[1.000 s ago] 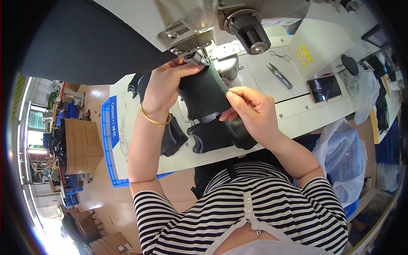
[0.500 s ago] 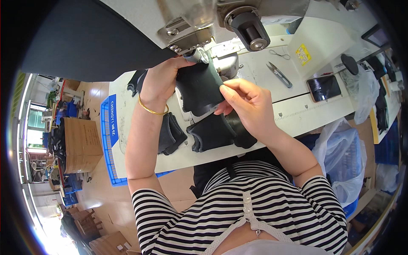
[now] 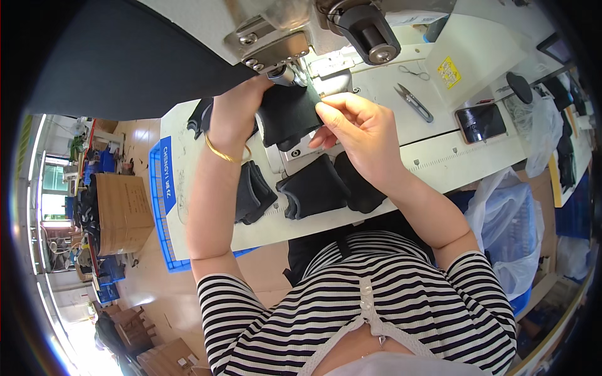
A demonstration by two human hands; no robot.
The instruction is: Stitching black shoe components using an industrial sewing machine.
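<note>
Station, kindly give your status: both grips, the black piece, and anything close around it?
Right grip: pinching black piece at right edge. Left grip: at its left side, partly hidden. Far edge at sewing machine. Close by: folded pieces.

white table (image 3: 411,138) | black fabric pieces (image 3: 316,188) | snips (image 3: 415,103) | phone (image 3: 480,122)

The black, squarish piece of cloth (image 3: 290,116) in the right hand's fingers (image 3: 335,116) looks soft and not shiny. Above the fingers, the flat, silver metal plate with round screws (image 3: 276,54) shines. The long, white counter (image 3: 486,158) below looks smooth. Right of the fingers, the black, flat phone (image 3: 480,123) has a glossy face. Farther right, the clear plastic bag (image 3: 509,233) is crinkly. Far left, the brown, boxy cardboard carton (image 3: 125,212) looks dull.
</note>
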